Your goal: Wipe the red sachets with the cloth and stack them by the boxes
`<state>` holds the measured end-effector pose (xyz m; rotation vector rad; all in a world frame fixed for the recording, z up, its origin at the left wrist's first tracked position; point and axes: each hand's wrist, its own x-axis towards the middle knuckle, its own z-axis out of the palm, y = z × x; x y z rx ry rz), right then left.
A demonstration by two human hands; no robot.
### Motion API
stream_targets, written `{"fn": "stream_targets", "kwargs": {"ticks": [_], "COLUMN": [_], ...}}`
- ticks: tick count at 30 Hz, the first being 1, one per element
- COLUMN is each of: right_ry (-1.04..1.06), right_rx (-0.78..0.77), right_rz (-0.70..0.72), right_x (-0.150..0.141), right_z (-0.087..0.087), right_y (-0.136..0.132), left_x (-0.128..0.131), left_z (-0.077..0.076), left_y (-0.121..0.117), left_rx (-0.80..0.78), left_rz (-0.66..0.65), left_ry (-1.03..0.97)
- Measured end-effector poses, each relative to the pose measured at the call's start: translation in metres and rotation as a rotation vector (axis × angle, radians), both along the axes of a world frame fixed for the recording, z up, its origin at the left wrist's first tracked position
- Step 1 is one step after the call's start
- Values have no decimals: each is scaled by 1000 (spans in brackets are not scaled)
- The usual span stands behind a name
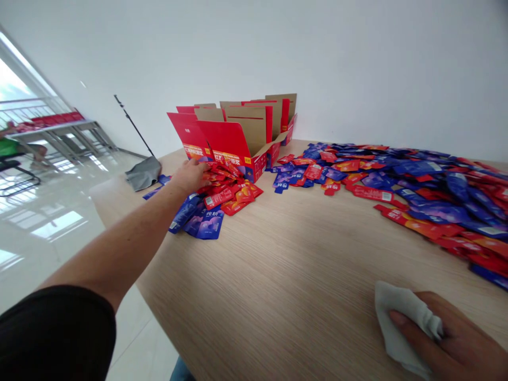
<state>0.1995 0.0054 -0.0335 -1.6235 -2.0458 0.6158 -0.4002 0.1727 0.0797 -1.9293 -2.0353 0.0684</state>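
Observation:
My left hand (190, 175) reaches far across the wooden table (286, 264) and rests on a small heap of red and blue packets (222, 197) lying in front of an open red cardboard box (230, 143). Its fingers curl over the red packets. My right hand (452, 338) lies at the near right edge of the table, fingers pressed flat on a white cloth (400, 323) that it holds against the tabletop.
A wide spread of red and blue packets (416, 190) covers the right and far side of the table. More open red boxes (278, 114) stand behind the first. A mop (143, 172) leans by the wall. A person sits at far left (11, 145).

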Motion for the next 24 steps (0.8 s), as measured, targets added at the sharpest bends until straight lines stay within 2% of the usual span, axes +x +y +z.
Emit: {"fn": "stream_targets", "kwargs": {"ticks": [2,5,8,12,14,16,20,22,24], "right_ry": [-4,4,12,14,28,44,72,87,98], "right_rx": [14,54,93,104,95,83,31,6,-6], "right_rz": [15,-37,-61,-42,-34,-30,-9,-1,2], "right_x": [-8,-23,-32,-36,-36,-37,-38,-39,-39], "right_z": [9,22,29,33,34,35,36,37,37], "right_y": [-4,-11,-13,-8,-6,-6,-8,-9,-9], "left_x": [5,30,75,162,212,262,344,370,385], "left_z": [13,29,28,-3,-24,-42,-67,-72,-73], "left_y": [-5,-15,-22,-17,-4,14,60,82,103], "left_rx": [-32,-41,-34,-131,-179,-180,-106,-64,-55], "left_rz": [26,-33,-143,-328,-378,-398,-325,-255,-207], "left_ry": [22,-4,-84,-285,-391,-406,-408,-395,-371]}}
